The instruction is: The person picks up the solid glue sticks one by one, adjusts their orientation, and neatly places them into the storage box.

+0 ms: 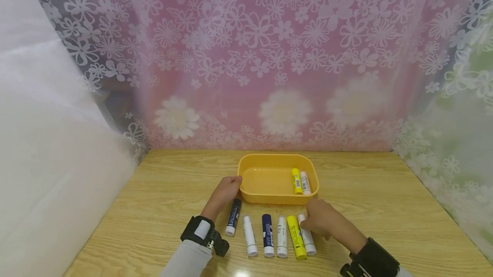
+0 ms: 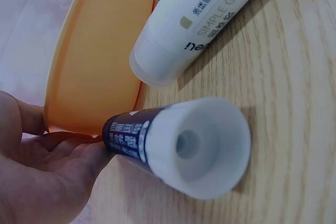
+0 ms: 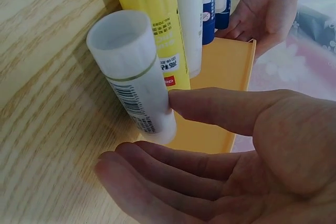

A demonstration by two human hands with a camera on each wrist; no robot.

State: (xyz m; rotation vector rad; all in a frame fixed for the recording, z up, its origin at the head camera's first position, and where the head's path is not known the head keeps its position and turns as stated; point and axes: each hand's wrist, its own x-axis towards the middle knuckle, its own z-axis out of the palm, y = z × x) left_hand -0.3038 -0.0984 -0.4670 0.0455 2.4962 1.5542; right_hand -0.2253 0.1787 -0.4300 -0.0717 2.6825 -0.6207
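My left hand (image 1: 228, 189) pinches the left rim of a yellow-orange plastic tray (image 1: 277, 199), thumb at the edge. Close by that hand lies a dark blue glue stick (image 2: 128, 137) with a white end. My right hand (image 3: 226, 166) is around the rightmost white glue stick (image 3: 139, 87); the thumb tip is right at its side, and the loosely bent fingers lie apart from it. Beside that stick is a yellow glue stick (image 1: 296, 236). Inside the tray, at its right end, lie another yellow glue stick (image 1: 296, 181) and a white one (image 1: 305, 183).
Further left in the row on the wooden table (image 1: 173, 174) lie a white glue stick (image 1: 250, 236), a dark blue one (image 1: 267, 235) and another white one (image 1: 282, 236). A pink floral curtain (image 1: 231, 54) hangs behind the table, with pale sheets at both sides.
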